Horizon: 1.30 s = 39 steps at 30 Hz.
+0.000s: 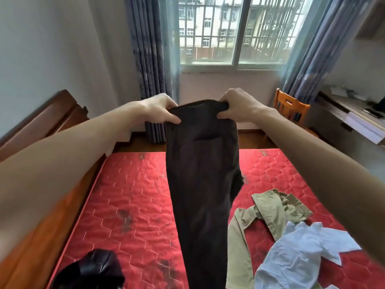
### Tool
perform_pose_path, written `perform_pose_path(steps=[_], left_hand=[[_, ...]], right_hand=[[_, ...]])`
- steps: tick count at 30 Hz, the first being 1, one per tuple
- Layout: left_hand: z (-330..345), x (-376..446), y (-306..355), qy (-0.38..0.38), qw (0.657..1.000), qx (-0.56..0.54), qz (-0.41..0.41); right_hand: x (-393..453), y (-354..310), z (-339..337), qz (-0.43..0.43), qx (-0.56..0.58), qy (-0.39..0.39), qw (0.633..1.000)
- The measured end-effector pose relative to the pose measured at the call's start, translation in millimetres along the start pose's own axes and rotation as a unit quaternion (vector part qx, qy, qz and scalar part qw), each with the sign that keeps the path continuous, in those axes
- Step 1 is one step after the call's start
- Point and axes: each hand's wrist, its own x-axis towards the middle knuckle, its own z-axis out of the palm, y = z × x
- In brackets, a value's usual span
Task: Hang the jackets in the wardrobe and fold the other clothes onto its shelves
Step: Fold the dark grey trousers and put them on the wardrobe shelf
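At the far left stands the wooden headboard (52, 113), and along the left edge runs the bed frame (41, 236). On the red mattress (129, 195), near the bottom left corner, lies one shiny black garment (91, 270), crumpled.

The left hand (160, 109) pinches the left end of the waistband of the dark trousers (200, 184), thumb under, fingers over. The right hand (237, 107) pinches the right end in the same way. So the trousers hang in the air above the middle of the mattress, legs together, going down out of view at the bottom.

To the right on the mattress lie one khaki garment (268, 213) and one pale blue shirt (300, 259), which overlaps the khaki one. Farther right are one orange chair (291, 107) and one desk (354, 113). The wardrobe is not in view.

What could go wrong, in my judgement: the hold is only by fingertips, so a shake may pull the waistband free from one hand. If the legs are laid down uneven, the fold will be crooked. The lower part may also drag on the khaki garment and tangle with it.

Count: four garments, two hands, one chair, one desk, one window (235, 30), two curtains (150, 49).
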Motion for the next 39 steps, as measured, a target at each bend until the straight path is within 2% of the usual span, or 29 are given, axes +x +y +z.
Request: perform_pose_path(steps=[5, 9, 12, 16, 21, 27, 30, 33, 39], left_hand=[[-37.1, 53.3, -20.5, 0.182, 0.981, 0.055, 0.039], [-66.7, 78.2, -13.9, 0.329, 0.929, 0.137, 0.096], [-82.6, 85.6, -2.9, 0.388, 0.899, 0.160, 0.121], [-73.9, 78.6, 3.9, 0.417, 0.876, 0.175, 0.165], [-20.7, 41.2, -11.5, 0.359, 0.893, 0.205, 0.179], [109.8, -27.0, -57.8, 0.244, 0.935, 0.204, 0.155], [198.8, -67.3, -92.3, 0.174, 0.951, 0.200, 0.158], [294.5, -106.9, -126.0, 0.123, 0.961, 0.187, 0.159], [459.3, -185.2, -175.1, -0.049, 0.973, 0.210, 0.082]], right_hand=[[60.4, 3.3, -21.9, -0.037, -0.026, 0.083, 0.995], [86.1, 7.8, -52.9, -0.056, -0.046, 0.180, 0.981], [90.4, 11.2, -66.2, -0.066, -0.074, 0.250, 0.963], [77.4, 16.6, -59.9, -0.062, -0.086, 0.291, 0.951], [32.5, 25.9, -10.8, -0.066, -0.082, 0.260, 0.960], [-69.3, 32.4, 123.7, -0.068, -0.069, 0.216, 0.972], [-130.3, 40.4, 205.7, -0.076, -0.066, 0.143, 0.985], [-189.4, 46.5, 291.8, -0.048, -0.053, 0.058, 0.996], [-304.4, 38.1, 418.6, -0.048, -0.040, -0.110, 0.992]])
